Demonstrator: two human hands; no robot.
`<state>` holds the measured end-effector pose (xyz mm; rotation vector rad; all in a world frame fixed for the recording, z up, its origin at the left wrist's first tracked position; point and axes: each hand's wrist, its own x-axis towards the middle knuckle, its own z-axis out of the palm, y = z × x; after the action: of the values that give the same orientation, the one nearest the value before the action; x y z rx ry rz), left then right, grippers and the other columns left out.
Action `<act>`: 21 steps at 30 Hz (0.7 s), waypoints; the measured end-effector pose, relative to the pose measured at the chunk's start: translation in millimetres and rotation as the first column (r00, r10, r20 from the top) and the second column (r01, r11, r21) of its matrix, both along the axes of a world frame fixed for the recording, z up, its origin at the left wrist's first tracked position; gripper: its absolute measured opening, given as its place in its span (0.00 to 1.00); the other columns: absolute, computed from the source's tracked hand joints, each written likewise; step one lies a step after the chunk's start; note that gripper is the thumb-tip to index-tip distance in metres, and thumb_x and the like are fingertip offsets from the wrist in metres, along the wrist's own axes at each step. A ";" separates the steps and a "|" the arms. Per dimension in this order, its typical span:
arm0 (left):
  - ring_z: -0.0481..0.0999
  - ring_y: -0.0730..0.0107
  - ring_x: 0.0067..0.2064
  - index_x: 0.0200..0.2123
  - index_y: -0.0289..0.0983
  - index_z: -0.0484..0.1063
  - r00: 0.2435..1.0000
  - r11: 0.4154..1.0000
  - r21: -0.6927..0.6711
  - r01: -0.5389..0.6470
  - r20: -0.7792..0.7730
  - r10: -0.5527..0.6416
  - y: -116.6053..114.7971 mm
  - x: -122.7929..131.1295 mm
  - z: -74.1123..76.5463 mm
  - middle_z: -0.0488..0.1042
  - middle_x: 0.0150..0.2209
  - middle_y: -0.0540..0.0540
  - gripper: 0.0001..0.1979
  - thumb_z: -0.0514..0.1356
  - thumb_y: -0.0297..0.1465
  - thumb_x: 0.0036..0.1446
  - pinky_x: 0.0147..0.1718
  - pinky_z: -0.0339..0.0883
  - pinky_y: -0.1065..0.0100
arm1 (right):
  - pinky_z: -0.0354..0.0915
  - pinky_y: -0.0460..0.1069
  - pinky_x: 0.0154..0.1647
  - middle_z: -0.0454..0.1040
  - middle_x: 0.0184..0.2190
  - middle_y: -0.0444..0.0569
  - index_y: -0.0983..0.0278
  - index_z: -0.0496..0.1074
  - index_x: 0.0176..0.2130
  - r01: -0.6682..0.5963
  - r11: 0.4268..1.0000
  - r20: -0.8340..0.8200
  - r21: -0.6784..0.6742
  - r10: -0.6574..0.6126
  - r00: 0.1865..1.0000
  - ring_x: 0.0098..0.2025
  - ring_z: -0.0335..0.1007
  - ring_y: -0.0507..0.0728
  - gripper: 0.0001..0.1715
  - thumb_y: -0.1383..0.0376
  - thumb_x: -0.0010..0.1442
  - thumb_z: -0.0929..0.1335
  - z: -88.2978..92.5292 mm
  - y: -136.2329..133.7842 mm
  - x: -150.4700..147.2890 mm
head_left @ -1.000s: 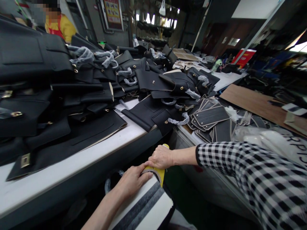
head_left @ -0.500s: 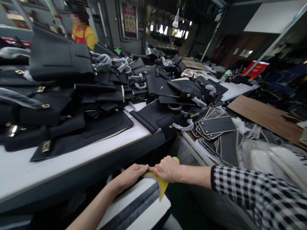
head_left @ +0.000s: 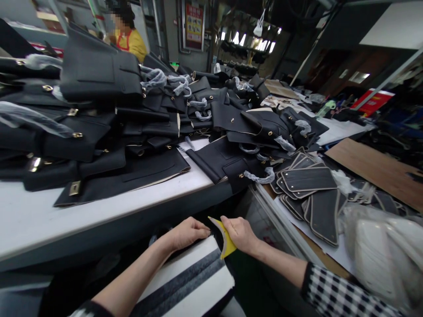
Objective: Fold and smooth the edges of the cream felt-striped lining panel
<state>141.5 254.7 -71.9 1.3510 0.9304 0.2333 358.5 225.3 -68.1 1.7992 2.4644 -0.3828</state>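
Observation:
Low in the middle lies a white box-shaped piece (head_left: 205,293) with dark lengthwise stripes; its underside is hidden. My left hand (head_left: 188,232) is closed at its upper far corner, fingertips pinching the edge there. Just right of that corner, my right hand (head_left: 239,233) grips a yellow, curved, flexible-looking piece (head_left: 228,247) with a pale inner face. The yellow piece curves beside the far end of the striped one; whether they touch I cannot tell.
Black leather bag parts (head_left: 99,79) with gold clasps and wrapped handles are heaped on the white table (head_left: 132,196). Grey pale-edged panels (head_left: 309,178) lie to the right, near a brown board (head_left: 373,169) and plastic-wrapped white things (head_left: 380,255). A person in yellow (head_left: 137,46) is at the back.
My right hand has drawn back slightly rightward, and the yellow piece has come away from the striped piece's top corner. My hands, together before, are now apart. The view has shifted left.

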 end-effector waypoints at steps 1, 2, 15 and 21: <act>0.58 0.73 0.23 0.21 0.35 0.71 1.000 1.000 0.011 0.006 -0.014 -0.006 0.2 0.1 -0.5 0.62 0.20 0.52 0.16 0.59 0.42 0.51 0.23 0.53 0.69 | 0.57 0.46 0.28 0.80 0.30 0.49 0.63 0.77 0.30 0.000 1.000 0.006 0.001 0.000 1.000 0.31 0.77 0.53 0.45 0.56 0.73 0.42 0.0 3.4 -4.0; 0.56 0.73 0.23 0.20 0.35 0.68 0.999 1.000 0.025 0.011 -0.032 -0.011 0.5 -0.1 -1.1 0.59 0.19 0.53 0.17 0.59 0.42 0.51 0.23 0.51 0.69 | 0.58 0.47 0.30 0.80 0.30 0.49 0.62 0.77 0.31 -0.009 1.000 0.016 -0.001 0.009 1.000 0.33 0.77 0.55 0.43 0.54 0.73 0.44 0.0 6.8 -8.3; 0.75 0.55 0.42 0.34 0.39 0.81 0.964 0.998 -0.022 -0.062 -0.261 0.054 -15.5 -92.0 12.7 0.80 0.37 0.45 0.28 0.64 0.57 0.45 0.41 0.63 0.63 | 0.58 0.50 0.32 0.79 0.29 0.46 0.58 0.75 0.31 -0.292 0.956 -0.025 -0.039 0.291 0.956 0.34 0.76 0.58 0.31 0.54 0.72 0.52 24.6 38.8 -48.8; 0.77 0.57 0.48 0.55 0.32 0.69 0.834 0.859 -0.118 -0.499 -0.333 0.439 -95.1 -202.2 -3.7 0.75 0.51 0.34 0.38 0.52 0.59 0.57 0.45 0.68 0.61 | 0.58 0.54 0.37 0.77 0.26 0.51 0.60 0.74 0.28 -0.465 0.878 0.021 0.112 0.466 0.884 0.33 0.75 0.62 0.29 0.51 0.70 0.56 21.5 23.0 -117.1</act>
<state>-60.7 159.6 -75.6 0.9622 1.5036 0.3088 241.4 248.3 -46.7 1.1608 2.8552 -0.2136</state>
